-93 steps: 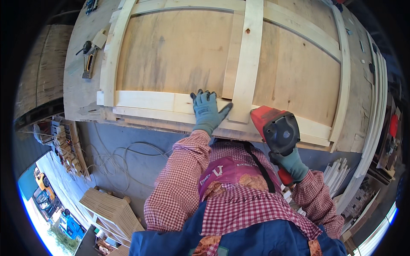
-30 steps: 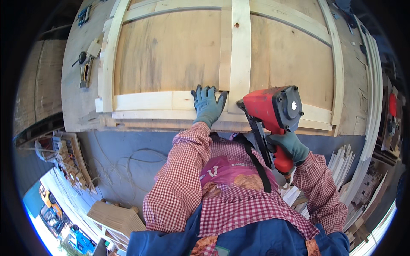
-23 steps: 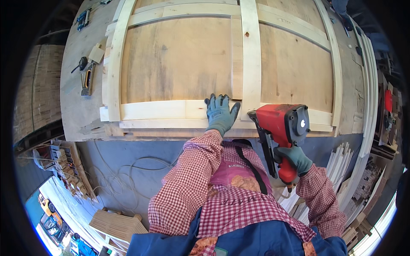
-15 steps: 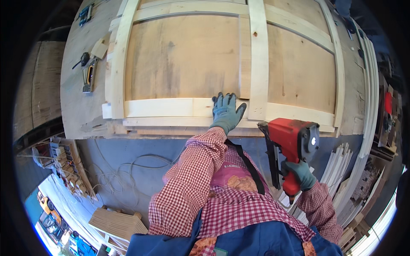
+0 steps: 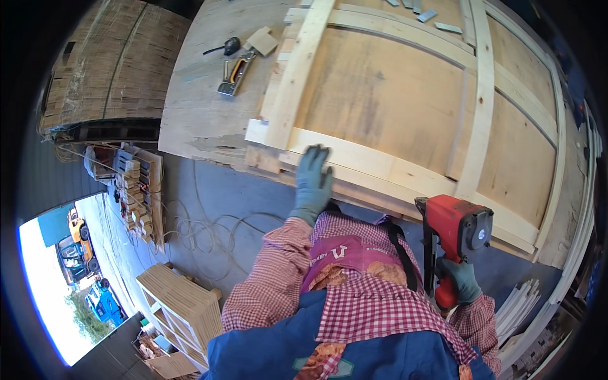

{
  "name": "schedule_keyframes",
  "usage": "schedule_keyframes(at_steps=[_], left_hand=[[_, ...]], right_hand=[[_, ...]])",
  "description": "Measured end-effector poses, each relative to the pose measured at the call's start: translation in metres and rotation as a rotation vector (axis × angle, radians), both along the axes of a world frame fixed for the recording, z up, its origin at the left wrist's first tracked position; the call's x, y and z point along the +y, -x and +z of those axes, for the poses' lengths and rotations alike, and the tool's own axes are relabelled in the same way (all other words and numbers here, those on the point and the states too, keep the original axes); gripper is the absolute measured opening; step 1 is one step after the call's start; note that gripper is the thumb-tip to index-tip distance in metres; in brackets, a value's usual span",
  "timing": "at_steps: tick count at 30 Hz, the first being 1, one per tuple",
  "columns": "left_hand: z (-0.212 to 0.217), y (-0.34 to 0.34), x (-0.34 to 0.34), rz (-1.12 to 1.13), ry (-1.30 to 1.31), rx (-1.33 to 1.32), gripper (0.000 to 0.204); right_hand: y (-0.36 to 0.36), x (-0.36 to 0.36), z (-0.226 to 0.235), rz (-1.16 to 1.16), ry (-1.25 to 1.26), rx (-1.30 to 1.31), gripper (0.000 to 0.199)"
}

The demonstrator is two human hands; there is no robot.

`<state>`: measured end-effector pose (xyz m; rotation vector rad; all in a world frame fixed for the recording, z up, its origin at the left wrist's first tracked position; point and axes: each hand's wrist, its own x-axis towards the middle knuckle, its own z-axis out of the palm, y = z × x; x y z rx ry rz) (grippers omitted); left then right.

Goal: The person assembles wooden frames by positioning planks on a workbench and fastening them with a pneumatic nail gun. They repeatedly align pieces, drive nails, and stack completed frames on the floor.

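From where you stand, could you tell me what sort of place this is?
Most likely a woodworking shop that builds crates or pallets. A large plywood panel framed with battens lies on the bench, the right hand grips a red nail gun, and stacked wooden slats wait nearby.

A wood workshop.
A big wooden frame (image 5: 405, 126) lies on the table (image 5: 202, 107), with stacked wood (image 5: 180, 304) and a red nail gun (image 5: 453, 234).

Even daylight fills the scene, brightest and washed out through the doorway (image 5: 57, 278) at the lower left, the wooden panel (image 5: 392, 107) evenly lit with soft shadows, while fisheye distortion bends straight edges and a black rim frames the sharp picture.
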<state>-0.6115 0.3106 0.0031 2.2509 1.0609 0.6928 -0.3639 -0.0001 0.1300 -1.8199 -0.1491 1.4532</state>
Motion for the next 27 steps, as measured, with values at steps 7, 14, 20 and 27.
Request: schedule_keyframes(at_steps=[7, 14, 20, 27], left_hand=[[-0.043, 0.138, 0.156, 0.139, -0.165, 0.34, 0.032], [-0.055, 0.112, 0.222, -0.118, 0.159, 0.379, 0.066], [-0.062, 0.14, 0.226, -0.454, -0.072, 0.538, 0.105], [-0.091, 0.13, 0.216, -0.282, -0.176, 0.411, 0.096]], right_hand=[[0.083, 0.145, -0.026, 0.223, -0.024, -0.151, 0.041], [0.15, 0.29, -0.016, 0.096, -0.009, -0.088, 0.011], [0.182, 0.315, -0.028, 0.034, -0.055, -0.045, 0.011], [0.184, 0.309, -0.032, 0.114, -0.052, -0.019, 0.042]])
